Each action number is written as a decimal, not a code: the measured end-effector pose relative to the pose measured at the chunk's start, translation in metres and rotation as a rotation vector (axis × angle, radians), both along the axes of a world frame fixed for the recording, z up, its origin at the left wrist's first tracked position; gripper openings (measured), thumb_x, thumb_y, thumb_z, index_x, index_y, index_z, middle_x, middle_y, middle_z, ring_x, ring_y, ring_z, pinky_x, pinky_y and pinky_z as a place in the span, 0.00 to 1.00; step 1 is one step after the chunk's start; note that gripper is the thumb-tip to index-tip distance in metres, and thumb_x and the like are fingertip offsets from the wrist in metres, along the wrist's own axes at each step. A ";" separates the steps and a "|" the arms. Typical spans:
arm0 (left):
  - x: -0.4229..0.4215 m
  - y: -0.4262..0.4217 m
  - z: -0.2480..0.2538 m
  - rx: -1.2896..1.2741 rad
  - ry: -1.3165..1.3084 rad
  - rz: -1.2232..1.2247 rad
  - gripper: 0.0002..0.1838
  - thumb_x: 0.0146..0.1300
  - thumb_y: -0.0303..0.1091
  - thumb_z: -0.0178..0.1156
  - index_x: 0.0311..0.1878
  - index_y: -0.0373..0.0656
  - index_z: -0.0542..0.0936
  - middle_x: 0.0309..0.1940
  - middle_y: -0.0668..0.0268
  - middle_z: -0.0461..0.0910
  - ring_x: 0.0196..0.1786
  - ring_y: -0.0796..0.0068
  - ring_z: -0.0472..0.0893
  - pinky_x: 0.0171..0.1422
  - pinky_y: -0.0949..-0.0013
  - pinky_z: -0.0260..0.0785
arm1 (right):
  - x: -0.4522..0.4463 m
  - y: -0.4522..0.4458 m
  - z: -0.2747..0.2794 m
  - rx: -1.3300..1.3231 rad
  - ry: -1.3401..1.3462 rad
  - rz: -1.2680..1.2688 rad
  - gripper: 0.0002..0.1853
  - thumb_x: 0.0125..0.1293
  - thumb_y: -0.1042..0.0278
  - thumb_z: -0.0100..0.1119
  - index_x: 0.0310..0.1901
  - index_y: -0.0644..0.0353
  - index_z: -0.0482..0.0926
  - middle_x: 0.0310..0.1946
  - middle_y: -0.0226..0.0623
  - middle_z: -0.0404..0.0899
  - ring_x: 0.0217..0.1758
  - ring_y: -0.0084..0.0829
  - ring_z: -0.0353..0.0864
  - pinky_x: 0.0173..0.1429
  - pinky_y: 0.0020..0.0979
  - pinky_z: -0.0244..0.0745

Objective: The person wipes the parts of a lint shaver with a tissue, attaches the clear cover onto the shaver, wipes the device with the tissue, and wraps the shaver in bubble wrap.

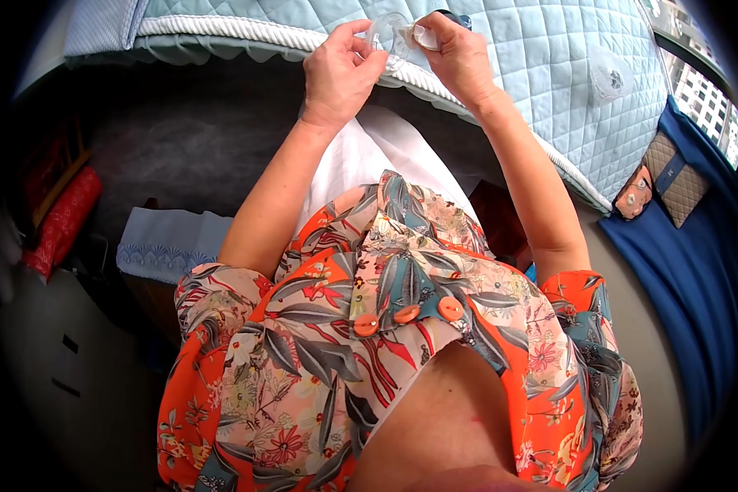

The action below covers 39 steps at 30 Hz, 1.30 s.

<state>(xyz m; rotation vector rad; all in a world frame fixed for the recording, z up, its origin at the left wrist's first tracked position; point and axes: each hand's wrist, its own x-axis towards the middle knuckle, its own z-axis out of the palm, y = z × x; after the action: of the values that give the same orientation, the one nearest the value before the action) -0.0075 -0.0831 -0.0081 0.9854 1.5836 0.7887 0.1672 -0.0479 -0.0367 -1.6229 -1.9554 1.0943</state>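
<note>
My left hand (344, 78) is closed, its thumb and fingers pinching the edge of a small clear round container (383, 34), which looks like plastic or glass. Close beside it, my right hand (461, 66) grips a crumpled white piece (424, 37), perhaps tissue or cloth, near the container's right side. Whether the two touch I cannot tell. Just behind the right hand a dark round object (455, 16) shows in part. Both hands are held over the near edge of a light blue quilted cover (541, 57).
Another clear, see-through item (611, 80) lies on the quilt at right. Beyond it are a brown quilted pouch (676, 180), a pinkish patterned case (634, 195) and dark blue fabric (672, 271). A cloth-covered stool (168, 238) and a red cushion (66, 221) stand at left.
</note>
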 end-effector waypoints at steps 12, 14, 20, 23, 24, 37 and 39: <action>0.003 -0.005 -0.007 0.165 0.138 -0.021 0.21 0.53 0.30 0.64 0.52 0.39 0.74 0.25 0.68 0.79 0.23 0.78 0.79 0.30 0.75 0.71 | -0.017 -0.018 -0.005 -0.633 0.369 -0.326 0.11 0.52 0.66 0.66 0.31 0.65 0.78 0.21 0.35 0.80 0.23 0.22 0.79 0.29 0.26 0.74; 0.000 -0.008 -0.014 0.188 0.105 -0.026 0.22 0.54 0.30 0.64 0.52 0.40 0.73 0.26 0.68 0.79 0.23 0.78 0.80 0.30 0.76 0.71 | -0.020 -0.019 0.004 -0.763 0.490 -0.352 0.08 0.55 0.69 0.64 0.32 0.64 0.78 0.23 0.33 0.79 0.22 0.18 0.76 0.25 0.22 0.71; -0.001 -0.012 -0.012 0.175 0.042 -0.029 0.21 0.57 0.31 0.64 0.55 0.41 0.72 0.28 0.70 0.79 0.26 0.82 0.80 0.30 0.78 0.71 | -0.019 -0.021 0.007 -1.005 0.663 -0.386 0.07 0.57 0.70 0.63 0.35 0.63 0.77 0.26 0.33 0.79 0.23 0.18 0.74 0.25 0.19 0.69; -0.003 -0.011 -0.012 0.134 -0.066 -0.003 0.21 0.60 0.32 0.63 0.55 0.40 0.72 0.29 0.69 0.78 0.27 0.84 0.79 0.31 0.79 0.71 | -0.015 -0.021 0.005 -1.063 0.720 -0.398 0.09 0.56 0.71 0.63 0.36 0.65 0.78 0.27 0.35 0.80 0.23 0.19 0.75 0.25 0.19 0.70; -0.004 -0.011 -0.010 0.112 -0.113 0.010 0.21 0.60 0.32 0.62 0.56 0.40 0.72 0.30 0.69 0.78 0.27 0.85 0.78 0.31 0.79 0.71 | -0.015 -0.022 0.003 -1.081 0.730 -0.400 0.09 0.56 0.71 0.63 0.37 0.65 0.78 0.27 0.35 0.80 0.23 0.19 0.75 0.25 0.20 0.70; -0.010 -0.015 -0.015 -0.063 -0.248 -0.152 0.20 0.64 0.33 0.55 0.57 0.33 0.71 0.34 0.63 0.80 0.34 0.80 0.78 0.42 0.77 0.72 | -0.005 -0.029 0.002 -1.345 1.030 -0.528 0.08 0.62 0.72 0.58 0.40 0.66 0.76 0.27 0.36 0.79 0.22 0.19 0.75 0.23 0.22 0.70; -0.010 -0.015 -0.013 -0.084 -0.278 -0.158 0.20 0.63 0.31 0.53 0.57 0.32 0.71 0.33 0.63 0.81 0.35 0.79 0.79 0.43 0.76 0.72 | -0.005 -0.029 0.004 -1.378 1.105 -0.547 0.08 0.63 0.72 0.56 0.40 0.66 0.75 0.27 0.36 0.78 0.22 0.19 0.74 0.23 0.22 0.69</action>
<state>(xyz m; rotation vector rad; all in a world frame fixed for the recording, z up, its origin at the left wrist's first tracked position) -0.0173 -0.0980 -0.0214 0.8867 1.2735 0.7102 0.1623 -0.0769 -0.0323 -1.2256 0.1072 2.4649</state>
